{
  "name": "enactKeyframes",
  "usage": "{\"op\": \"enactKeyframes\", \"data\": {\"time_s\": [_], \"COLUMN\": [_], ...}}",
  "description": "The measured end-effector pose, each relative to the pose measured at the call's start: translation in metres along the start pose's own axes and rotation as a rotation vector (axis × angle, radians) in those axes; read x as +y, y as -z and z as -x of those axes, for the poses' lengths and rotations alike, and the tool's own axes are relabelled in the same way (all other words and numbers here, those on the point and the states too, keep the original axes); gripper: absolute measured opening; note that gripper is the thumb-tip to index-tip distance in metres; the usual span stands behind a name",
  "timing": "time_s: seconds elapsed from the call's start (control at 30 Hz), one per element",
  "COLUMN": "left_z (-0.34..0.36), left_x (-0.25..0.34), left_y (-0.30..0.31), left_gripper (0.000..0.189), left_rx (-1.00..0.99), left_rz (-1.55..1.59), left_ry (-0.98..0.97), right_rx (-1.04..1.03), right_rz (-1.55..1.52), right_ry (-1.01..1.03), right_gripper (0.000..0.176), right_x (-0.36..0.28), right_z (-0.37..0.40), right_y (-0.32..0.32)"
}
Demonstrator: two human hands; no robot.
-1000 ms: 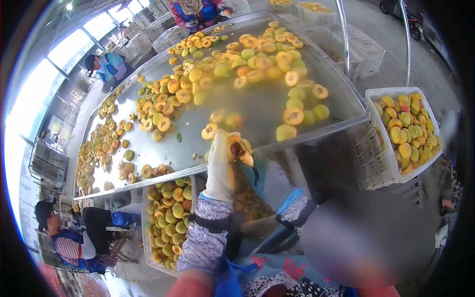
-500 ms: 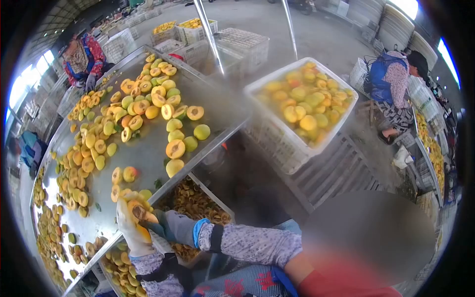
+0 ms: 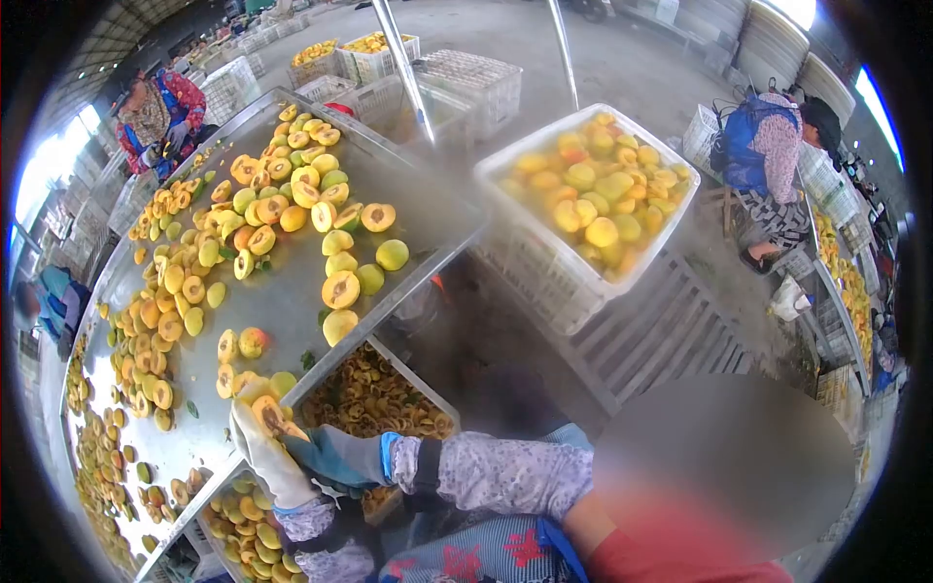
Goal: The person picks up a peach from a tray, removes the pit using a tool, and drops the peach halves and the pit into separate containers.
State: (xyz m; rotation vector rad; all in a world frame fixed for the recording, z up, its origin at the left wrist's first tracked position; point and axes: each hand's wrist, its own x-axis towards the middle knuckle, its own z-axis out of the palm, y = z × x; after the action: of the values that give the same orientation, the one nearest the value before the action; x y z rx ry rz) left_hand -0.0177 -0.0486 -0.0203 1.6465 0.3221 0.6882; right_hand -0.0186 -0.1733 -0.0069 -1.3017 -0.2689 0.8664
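The left hand [image 3: 264, 455] curls around 1 cut fruit [image 3: 268, 414]; the right hand [image 3: 333, 457], openness unclear, touches it.

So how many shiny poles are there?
2. The left pole shows by the table, and the right pole shows behind the big crate of fruit. More may be hidden.

Bare tabletop [image 3: 408, 199] runs along the right rim [image 3: 389, 146], while halved fruit [image 3: 269, 209] crowds the middle.

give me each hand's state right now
Left hand: closed, holding a cut fruit.
Right hand: at the fruit, whether open or closed can't be told.
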Motion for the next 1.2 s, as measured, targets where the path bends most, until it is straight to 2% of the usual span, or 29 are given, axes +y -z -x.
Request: {"op": "enactKeyframes", "data": {"time_s": [0.03,0.07,0.17,0.23,0.3,0.37,0.47,0.5,0.6,0.63,0.67,0.73,0.8,0.83,0.87,0.9,0.93,0.97,1.0,1.03,1.07,1.13,1.17,1.2], "left_z": [0.002,0.003,0.001,-0.001,-0.002,-0.002,-0.004,-0.008,-0.008,-0.007,-0.005,-0.004,-0.006,-0.007,-0.006,-0.005,-0.006,-0.008,-0.009,-0.005,-0.006,-0.008,-0.01,-0.009], "left_x": [-0.004,-0.005,0.014,0.008,0.005,0.005,0.0,-0.002,-0.011,-0.011,-0.006,0.013,-0.018,-0.033,-0.033,-0.034,-0.026,-0.019,-0.004,-0.022,-0.019,-0.006,-0.003,-0.002], "left_y": [-0.002,-0.004,0.009,0.014,0.016,0.013,0.02,0.027,0.031,0.034,0.031,0.026,0.032,0.037,0.037,0.037,0.033,0.029,0.024,0.021,0.024,0.028,0.03,0.032], "left_gripper": [0.036,0.036,0.036,0.036,0.037,0.037,0.04,0.04,0.038,0.034,0.028,0.027,0.023,0.022,0.021,0.021,0.02,0.019,0.019,0.03,0.032,0.038,0.036,0.036], "left_rx": [-0.003,-0.004,-0.085,-0.118,-0.128,-0.112,-0.228,-0.221,-0.186,-0.178,-0.076,-0.238,-0.196,-0.149,-0.111,-0.066,-0.058,-0.001,0.011,0.024,0.022,0.02,0.034,0.002], "left_rz": [-0.224,-0.445,0.184,0.132,0.098,0.087,-0.152,0.206,0.37,0.333,0.352,0.058,-0.251,-0.416,-0.295,-0.171,0.11,0.394,0.545,0.219,0.281,0.408,0.447,0.44], "left_ry": [-0.27,-0.54,0.334,0.345,0.312,0.237,-0.178,0.1,0.169,0.206,0.325,0.281,-0.056,-0.202,-0.129,-0.062,0.113,0.284,0.395,0.094,0.201,0.423,0.483,0.493], "right_rx": [-0.039,-0.053,-0.077,-0.048,-0.094,-0.154,-0.287,-0.256,-0.26,-0.204,-0.089,0.102,0.232,0.16,0.095,0.07,0.066,0.093,0.133,0.178,0.232,0.33,0.317,0.301], "right_rz": [-0.053,-0.036,0.05,0.145,0.065,-0.026,-0.263,-0.274,-0.139,-0.08,0.003,0.127,0.039,0.146,0.267,0.235,0.22,0.327,0.429,0.539,0.649,0.877,0.876,0.903], "right_ry": [-0.138,-0.074,0.039,0.01,0.007,-0.015,-0.127,-0.097,-0.125,-0.137,0.005,0.261,0.603,0.491,0.393,0.201,0.011,0.186,0.361,0.418,0.472,0.326,0.358,0.3], "right_gripper": [0.07,0.071,0.07,0.073,0.07,0.074,0.079,0.082,0.081,0.078,0.071,0.059,0.047,0.042,0.038,0.033,0.029,0.027,0.025,0.024,0.024,0.024,0.025,0.026], "right_x": [-0.013,-0.01,0.007,0.024,0.026,0.022,0.015,0.016,0.006,0.007,0.026,0.08,0.1,0.096,0.088,0.069,0.056,0.062,0.07,0.075,0.075,0.069,0.059,0.056], "right_z": [0.008,0.007,-0.006,-0.016,-0.014,-0.013,-0.015,-0.015,-0.011,-0.013,-0.021,-0.048,-0.049,-0.044,-0.041,-0.034,-0.029,-0.033,-0.039,-0.039,-0.038,-0.036,-0.032,-0.029], "right_y": [0.002,0.002,0.002,0.0,-0.003,-0.001,0.002,-0.001,-0.001,-0.001,-0.004,-0.014,-0.023,-0.021,-0.015,-0.017,-0.018,-0.015,-0.011,-0.009,-0.008,-0.003,-0.004,-0.005]}}
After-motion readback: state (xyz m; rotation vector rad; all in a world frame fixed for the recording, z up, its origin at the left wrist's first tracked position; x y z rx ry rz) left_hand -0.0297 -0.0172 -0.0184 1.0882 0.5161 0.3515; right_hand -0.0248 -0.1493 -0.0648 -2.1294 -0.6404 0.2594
